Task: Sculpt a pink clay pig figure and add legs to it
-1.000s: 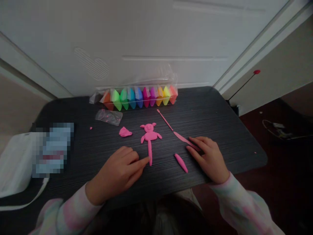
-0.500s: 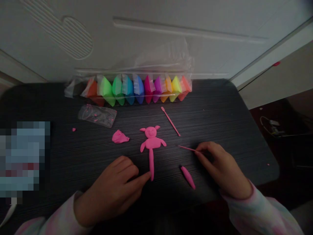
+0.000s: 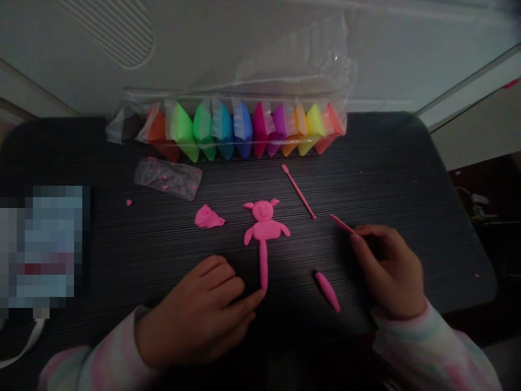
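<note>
A pink clay figure [image 3: 266,230] lies flat on the dark table, with a round face, two ears, two arms and one long strip below the body. My left hand [image 3: 203,312] rests at its lower left. The stretched index finger touches the bottom end of the strip, while the other fingers are loosely bent around nothing. Off to the right, my right hand [image 3: 388,269] pinches a thin pink modelling tool [image 3: 341,223] between thumb and fingers, its flat tip pointing left, apart from the figure. A loose pink clay roll [image 3: 328,292] lies between the hands.
A second pink modelling tool [image 3: 299,191] lies above the figure on the right. To the left are a pink clay lump [image 3: 209,217], a clear plastic wrapper [image 3: 169,178] and a small clay bit [image 3: 129,202]. Bagged coloured clay packs [image 3: 243,130] line the back edge by the white panel.
My right hand has moved the tool right and turned it so the flat blade shows. My left fingertip stays at the strip's end. The whole view has shifted slightly.
</note>
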`<state>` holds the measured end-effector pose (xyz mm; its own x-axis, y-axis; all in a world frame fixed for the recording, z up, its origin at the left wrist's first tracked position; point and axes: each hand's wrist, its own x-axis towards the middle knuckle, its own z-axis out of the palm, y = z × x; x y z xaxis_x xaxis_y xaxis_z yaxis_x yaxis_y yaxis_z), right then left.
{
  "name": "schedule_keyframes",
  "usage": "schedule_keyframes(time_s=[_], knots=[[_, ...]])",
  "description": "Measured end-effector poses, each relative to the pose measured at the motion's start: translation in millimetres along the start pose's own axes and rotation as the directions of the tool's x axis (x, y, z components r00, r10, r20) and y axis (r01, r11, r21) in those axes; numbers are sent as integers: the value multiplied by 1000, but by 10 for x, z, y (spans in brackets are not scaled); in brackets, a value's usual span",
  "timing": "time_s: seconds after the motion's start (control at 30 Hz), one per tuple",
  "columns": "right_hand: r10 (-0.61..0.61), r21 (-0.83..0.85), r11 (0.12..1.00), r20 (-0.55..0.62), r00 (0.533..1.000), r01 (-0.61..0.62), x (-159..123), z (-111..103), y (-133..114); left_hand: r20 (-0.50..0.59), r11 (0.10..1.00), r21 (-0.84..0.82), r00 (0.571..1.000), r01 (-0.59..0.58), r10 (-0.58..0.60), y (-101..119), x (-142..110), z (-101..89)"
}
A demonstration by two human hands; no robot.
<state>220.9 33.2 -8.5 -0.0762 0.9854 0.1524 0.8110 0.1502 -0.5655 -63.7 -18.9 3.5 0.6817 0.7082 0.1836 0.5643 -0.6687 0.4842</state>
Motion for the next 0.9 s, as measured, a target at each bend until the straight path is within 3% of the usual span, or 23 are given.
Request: schedule_keyframes(time_s=[0.47,0.7,0.9], knots=[[59,70,996,4,998,-59,-23,-2,29,38,1000,14,999,-23,23,-7,32,-10],[142,-15,989,-95,985,-145,-10,9,10,25,999,31,1000,-14,13,13,21,-12],[165,-206,960,-135,977,-191,3,6,24,36,1000,27,999,-13,12,-5,14,3]])
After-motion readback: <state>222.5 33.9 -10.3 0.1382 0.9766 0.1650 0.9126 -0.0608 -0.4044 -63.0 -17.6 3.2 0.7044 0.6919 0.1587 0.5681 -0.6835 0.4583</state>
